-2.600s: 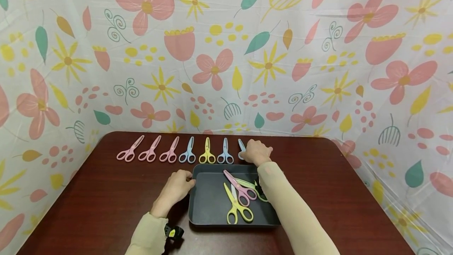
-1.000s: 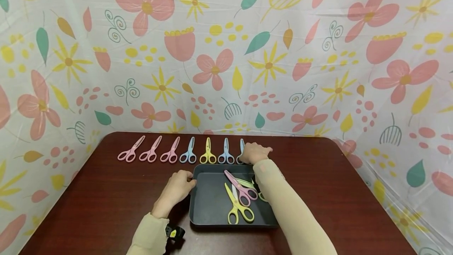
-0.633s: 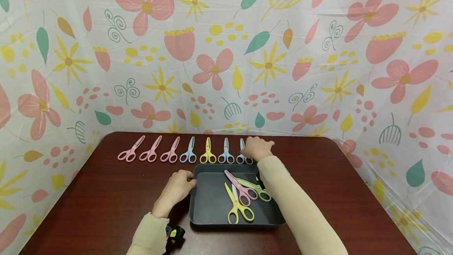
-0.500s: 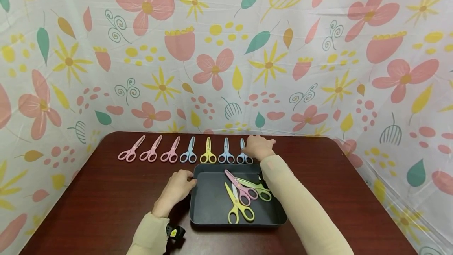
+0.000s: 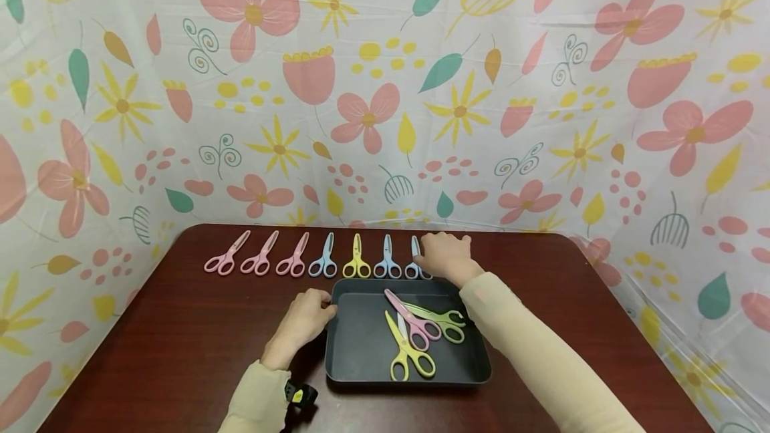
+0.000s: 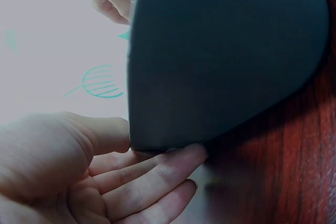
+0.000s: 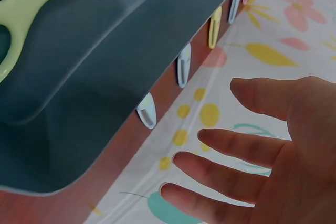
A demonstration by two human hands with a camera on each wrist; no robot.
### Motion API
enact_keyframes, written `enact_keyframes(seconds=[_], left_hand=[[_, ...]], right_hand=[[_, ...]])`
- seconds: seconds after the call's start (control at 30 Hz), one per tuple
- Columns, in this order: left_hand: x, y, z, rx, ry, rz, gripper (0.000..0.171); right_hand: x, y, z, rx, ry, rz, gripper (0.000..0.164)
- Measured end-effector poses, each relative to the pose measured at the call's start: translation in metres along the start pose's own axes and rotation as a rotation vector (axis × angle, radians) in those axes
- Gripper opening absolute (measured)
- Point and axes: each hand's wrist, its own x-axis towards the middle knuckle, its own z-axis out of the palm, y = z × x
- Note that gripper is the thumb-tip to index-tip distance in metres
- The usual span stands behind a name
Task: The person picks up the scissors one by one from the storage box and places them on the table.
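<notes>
A dark grey tray [image 5: 361,347] stands on the table, holding yellow scissors [image 5: 405,349], pink scissors [image 5: 409,313] and light green scissors [image 5: 438,317]. My left hand [image 5: 302,319] grips its left side; the left wrist view shows thumb and fingers on the tray's wall [image 6: 210,66]. Behind the tray runs a row of several scissors. Over its right end, my right hand [image 5: 448,258] partly covers the rightmost blue scissors [image 5: 415,247]. The right wrist view has that hand with fingers spread, holding nothing, apart from the blue tip [image 7: 147,111].
Leftward in the row lie blue scissors [image 5: 387,258], yellow scissors [image 5: 357,258], another blue pair [image 5: 323,258] and several pink scissors [image 5: 293,256]. A flower-patterned curtain [image 5: 373,152] hangs behind the dark red table [image 5: 180,346].
My right hand has moved slightly right from the rightmost blue scissors, uncovering their handles; the forearm no longer covers the green scissors. The left hand stays on the tray.
</notes>
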Motion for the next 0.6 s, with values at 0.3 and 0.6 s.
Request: enact_keyframes(seconds=[0.3, 0.6], left_hand=[[0.001, 0.000, 0.001, 0.003, -0.006, -0.004, 0.027], [0.002, -0.001, 0.001, 0.000, -0.006, -0.010, 0.026]], right_hand=[[-0.022, -0.001, -0.001, -0.033, 0.078, -0.098, 0.023], [-0.047, -0.007, 0.015, -0.078, 0.140, -0.196, 0.022]])
